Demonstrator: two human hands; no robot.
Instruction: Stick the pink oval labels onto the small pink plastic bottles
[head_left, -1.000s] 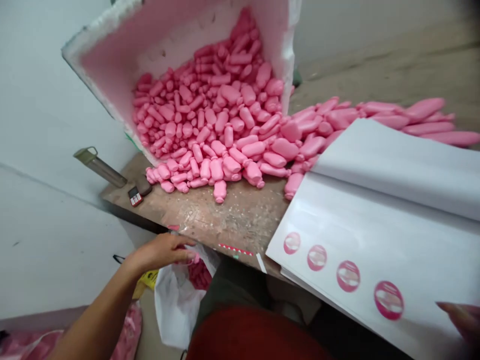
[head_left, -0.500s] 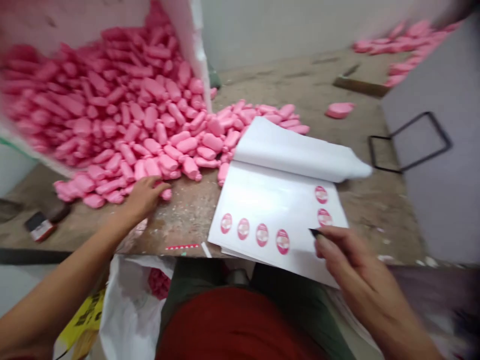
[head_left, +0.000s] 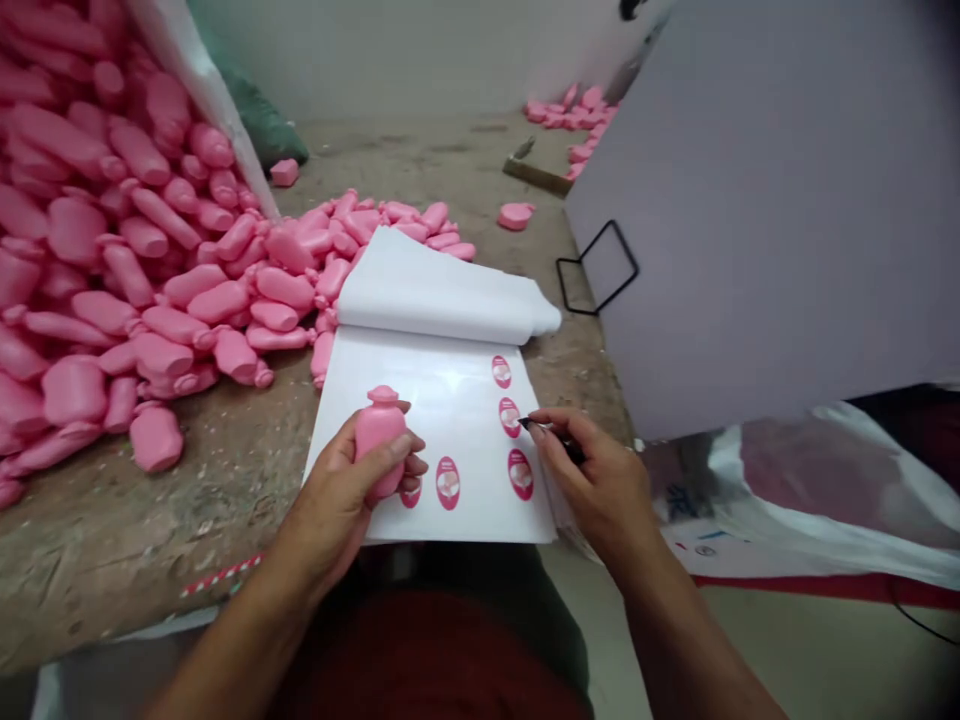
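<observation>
Above our left palm (head_left: 334,500), a pink plastic bottle (head_left: 380,440) stands clasped, likely to steady it; our right fingers (head_left: 559,430) pinch a slim black pointed tool (head_left: 551,436) beside oval pink-and-white stickers (head_left: 520,474).

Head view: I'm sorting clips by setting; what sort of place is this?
Probably a small workshop, judging by the heap of pink bottles, the sheet of oval stickers and the worn worktop.
</observation>
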